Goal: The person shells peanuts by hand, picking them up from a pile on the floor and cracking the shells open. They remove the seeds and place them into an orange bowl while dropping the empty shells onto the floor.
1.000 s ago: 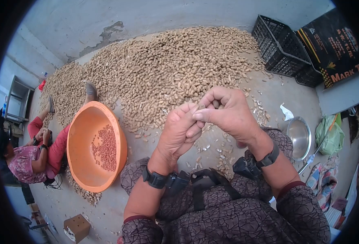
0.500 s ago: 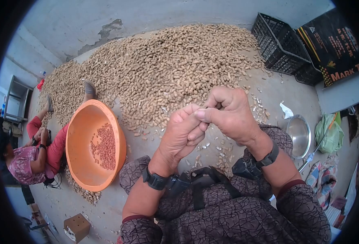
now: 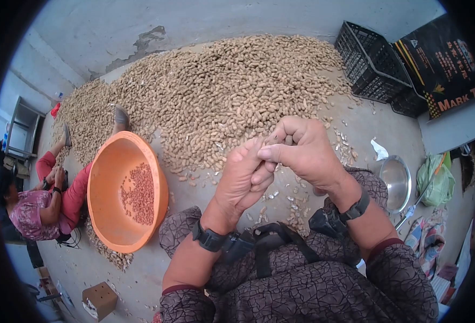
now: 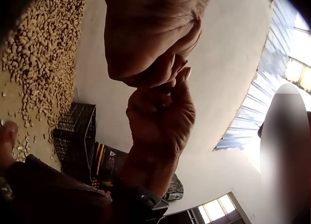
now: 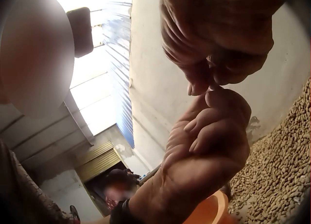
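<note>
My left hand [image 3: 236,175] and right hand [image 3: 307,148] meet at the fingertips in front of the lap, low over the near side of a large heap of unshelled peanuts [image 3: 237,86]. Thumbs and fingers of both pinch a peanut, mostly hidden by the fingertips. Inside the curl of the right hand a small brownish peanut [image 3: 288,140] shows. From the right wrist view, the left hand [image 5: 209,131] is seen with its fingers curled. To the left stands an orange basin [image 3: 100,204] with red shelled peanuts [image 3: 143,196] in it.
Broken shells [image 3: 288,202] litter the floor by the knees. Black crates [image 3: 374,70] and a black printed sack [image 3: 439,64] stand back right. A steel bowl [image 3: 398,183] and green bag [image 3: 435,180] sit at right. Another person [image 3: 38,212] sits left; a cardboard box [image 3: 100,300] lies front left.
Both hands stay together at the fingertips, with small finger shifts. The peanut seen between the thumbs a second ago is now mostly covered by them.
</note>
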Motion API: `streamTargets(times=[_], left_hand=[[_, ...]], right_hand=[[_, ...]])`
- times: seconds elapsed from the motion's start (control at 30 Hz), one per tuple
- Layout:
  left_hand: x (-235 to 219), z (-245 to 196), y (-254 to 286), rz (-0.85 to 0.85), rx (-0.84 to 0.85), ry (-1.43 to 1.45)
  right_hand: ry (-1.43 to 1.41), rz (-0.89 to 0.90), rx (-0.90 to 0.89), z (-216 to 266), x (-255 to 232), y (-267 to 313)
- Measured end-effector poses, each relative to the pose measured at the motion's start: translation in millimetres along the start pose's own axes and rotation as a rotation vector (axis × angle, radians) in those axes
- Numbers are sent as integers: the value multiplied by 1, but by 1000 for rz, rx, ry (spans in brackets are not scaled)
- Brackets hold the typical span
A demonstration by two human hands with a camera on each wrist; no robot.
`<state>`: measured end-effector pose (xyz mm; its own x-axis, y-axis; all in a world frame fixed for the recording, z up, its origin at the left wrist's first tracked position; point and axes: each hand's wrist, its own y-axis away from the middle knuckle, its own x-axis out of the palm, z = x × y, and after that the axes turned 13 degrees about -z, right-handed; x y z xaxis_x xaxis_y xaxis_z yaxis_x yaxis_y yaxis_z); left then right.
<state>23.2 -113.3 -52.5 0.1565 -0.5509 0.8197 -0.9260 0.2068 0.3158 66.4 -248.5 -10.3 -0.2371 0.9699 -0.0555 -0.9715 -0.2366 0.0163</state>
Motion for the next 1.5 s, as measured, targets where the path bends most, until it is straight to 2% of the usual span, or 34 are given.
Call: streamTargets(times=[0.1,0.13,0.17,0.2,0.27,0.33,0.4,0.43,0.5,0.63,0.7,0.73,0.8,0.93,1.03,1.1,1.13,1.2,1.27,1.33,1.37,1.5], left_hand=[[-1,1,1,-59,54,-34],[-2,-1,0,-119,125,-108],[-2,-2,0,-180,195,-183],[-2,-4,0,-181,193,-181],[-1,-8,0,-235,303,-371],[0,-10,1,-247,331,-414],[1,-10,1,-298,536,-828],[3,-12,2,-299,533,-828],[7,-15,7,-293,723,-1181],[3,-13,8,-285,759,-1207],[6,-15,10,-258,853,-1308],[7,-16,11,-258,852,-1307],[6,-19,12,-310,816,-1296],[8,-19,13,-277,818,-1273],[6,-19,12,-237,863,-1309],[6,-21,12,-187,750,-1229],[5,-21,12,-190,745,-1228],[3,-20,10,-163,660,-1068],[4,-23,11,-158,674,-1084],[4,-26,12,-99,783,-1179],[6,-22,11,-86,818,-1090],[6,-18,13,-131,776,-987]], right_hand=[[77,-23,-67,0,1,2],[77,-23,-65,-1,1,2],[134,-48,-151,-3,1,2],[192,-72,-237,-5,1,2],[273,-91,-261,-8,1,1],[354,-110,-285,-12,2,1],[436,-143,-402,-16,5,2],[437,-143,-399,-16,5,3],[492,-102,-389,-17,5,3],[509,-18,-263,-12,4,4],[425,37,-141,-9,3,3],[425,37,-140,-6,2,3],[377,73,-3,2,2,4],[368,73,15,6,-1,3],[404,107,-75,0,-3,1],[394,56,-227,-2,-3,1],[394,58,-222,-3,-3,1],[383,41,-347,-5,-2,4],[350,41,-353,-5,-1,6],[315,45,-369,0,-2,8],[295,76,-322,5,-4,9],[178,128,-191,3,-8,7]])
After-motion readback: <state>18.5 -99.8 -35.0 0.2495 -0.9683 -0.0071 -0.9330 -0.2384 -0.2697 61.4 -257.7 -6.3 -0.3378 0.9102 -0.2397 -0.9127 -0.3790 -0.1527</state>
